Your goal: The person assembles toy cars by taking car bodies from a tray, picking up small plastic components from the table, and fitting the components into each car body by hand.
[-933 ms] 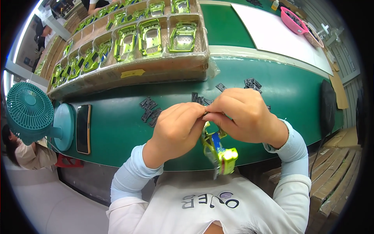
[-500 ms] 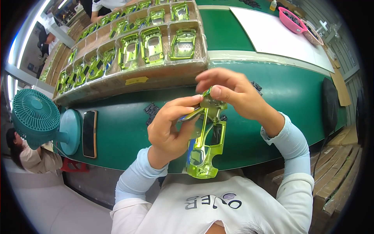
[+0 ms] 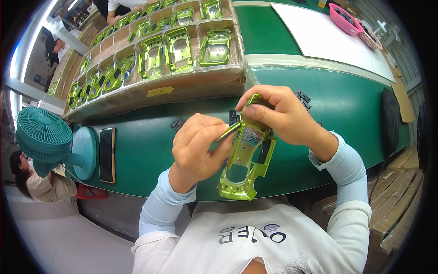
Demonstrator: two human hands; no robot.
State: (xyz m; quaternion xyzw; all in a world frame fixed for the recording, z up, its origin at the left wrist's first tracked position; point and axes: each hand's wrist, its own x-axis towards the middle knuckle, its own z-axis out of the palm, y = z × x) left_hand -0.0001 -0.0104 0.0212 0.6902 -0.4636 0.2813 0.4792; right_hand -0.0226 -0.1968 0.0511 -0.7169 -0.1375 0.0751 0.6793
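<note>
A glossy green plastic toy-car body shell, with cut-out openings and a black insert on its right side, is tilted between my hands near the table's front edge. My right hand grips its far end, thumb on the inner face and fingers over the rim. My left hand is closed at the shell's left side, pinching a narrow shiny strip. Whether that strip belongs to the shell, I cannot tell. Small black plastic parts lie on the table just beyond the shell.
A divided cardboard box of similar green shells stands at the far left. More black parts lie beyond my right hand. A teal fan and a phone sit at left. Pink basket and white board are far right.
The shell has turned, showing more of its inner face, and its near end has risen slightly. My right hand's fingers have come down from above onto the shell's far end.
</note>
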